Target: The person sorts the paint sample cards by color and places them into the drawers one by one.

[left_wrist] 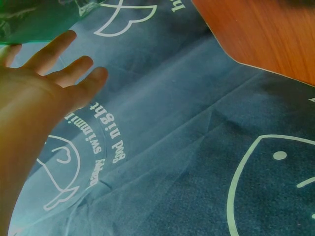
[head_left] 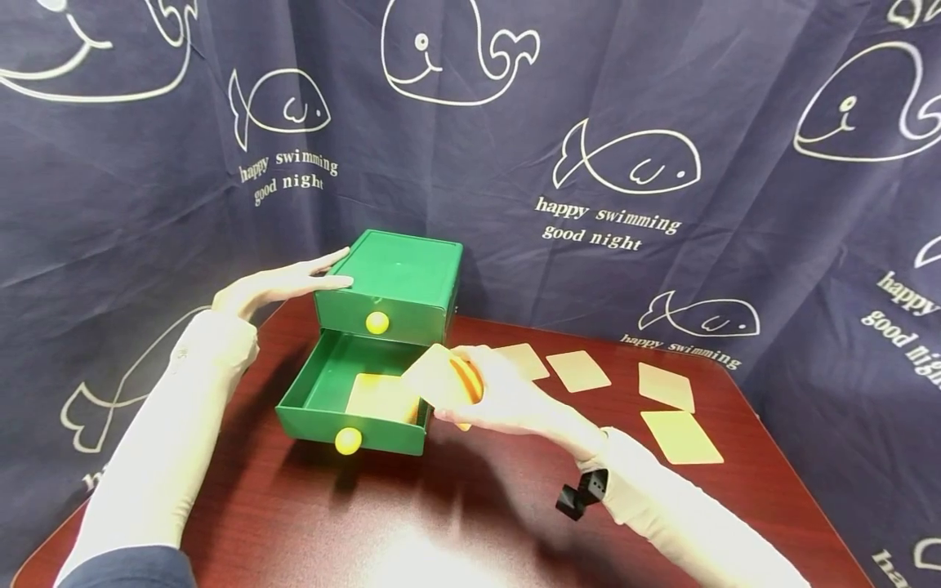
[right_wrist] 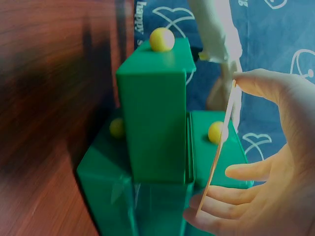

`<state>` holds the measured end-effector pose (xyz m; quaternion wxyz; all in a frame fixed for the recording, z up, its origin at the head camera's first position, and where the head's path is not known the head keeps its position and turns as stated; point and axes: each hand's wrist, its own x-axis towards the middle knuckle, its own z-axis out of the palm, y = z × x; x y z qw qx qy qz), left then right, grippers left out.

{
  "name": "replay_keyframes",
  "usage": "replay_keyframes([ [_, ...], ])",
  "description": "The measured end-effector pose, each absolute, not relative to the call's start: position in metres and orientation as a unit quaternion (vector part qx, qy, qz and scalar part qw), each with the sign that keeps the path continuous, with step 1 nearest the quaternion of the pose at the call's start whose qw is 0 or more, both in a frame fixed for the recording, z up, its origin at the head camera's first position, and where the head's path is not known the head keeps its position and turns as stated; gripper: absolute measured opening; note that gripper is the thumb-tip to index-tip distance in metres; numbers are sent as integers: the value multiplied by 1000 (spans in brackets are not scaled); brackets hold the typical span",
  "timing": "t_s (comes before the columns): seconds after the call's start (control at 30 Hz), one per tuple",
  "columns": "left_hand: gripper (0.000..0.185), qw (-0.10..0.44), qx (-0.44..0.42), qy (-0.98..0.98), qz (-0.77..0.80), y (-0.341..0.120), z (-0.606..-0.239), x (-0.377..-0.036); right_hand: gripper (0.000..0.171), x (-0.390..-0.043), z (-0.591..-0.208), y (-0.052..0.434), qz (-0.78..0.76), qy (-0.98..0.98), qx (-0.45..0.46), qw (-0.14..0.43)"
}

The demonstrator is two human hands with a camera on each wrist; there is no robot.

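Note:
A green drawer cabinet (head_left: 400,265) with yellow knobs stands at the table's back left. Its middle drawer (head_left: 316,421) is pulled out, and a pale yellow card (head_left: 371,394) lies inside. My left hand (head_left: 285,284) rests with extended fingers at the cabinet's upper left edge; the left wrist view shows these fingers (left_wrist: 74,73) spread beside the green wall. Near the drawer's right front corner, my right hand (head_left: 507,398) holds a square card (head_left: 430,377) with an orange marking. Seen edge-on in the right wrist view, this thin card (right_wrist: 216,152) is pinched between thumb and fingers.
Several pale cards lie to the right on the reddish-brown table (head_left: 515,514), among them one card (head_left: 578,371) at the back and a yellowish card (head_left: 681,437) near the right edge. A dark blue curtain (head_left: 485,171) with white fish drawings hangs close behind the table.

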<state>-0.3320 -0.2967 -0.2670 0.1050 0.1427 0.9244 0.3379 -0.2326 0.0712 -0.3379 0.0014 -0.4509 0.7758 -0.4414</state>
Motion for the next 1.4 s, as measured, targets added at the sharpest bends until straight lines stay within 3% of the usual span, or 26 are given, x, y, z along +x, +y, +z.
replay_keyframes([
  [0.03,79,103,148,923,340,-296,-267,-333,53,-221,-318,74,-398,833,-384,13],
  [0.07,79,101,153,922,342,-296,-268,-334,66,-220,-315,73,-345,865,-365,-12],
  [0.17,79,94,165,920,342,-295,-269,-335,71,-221,-310,63,-303,879,-369,5],
  [0.23,78,94,167,918,346,-296,-270,-336,78,-223,-309,55,-253,893,-371,-27],
  [0.7,76,87,174,913,358,-299,-274,-339,71,-250,-318,11,-234,881,-411,7],
  [1.1,75,83,176,911,364,-297,-275,-340,75,-260,-327,2,-225,878,-422,17],
  [1.4,76,81,177,910,367,-297,-275,-338,64,-240,-330,47,-286,875,-387,-52],
])
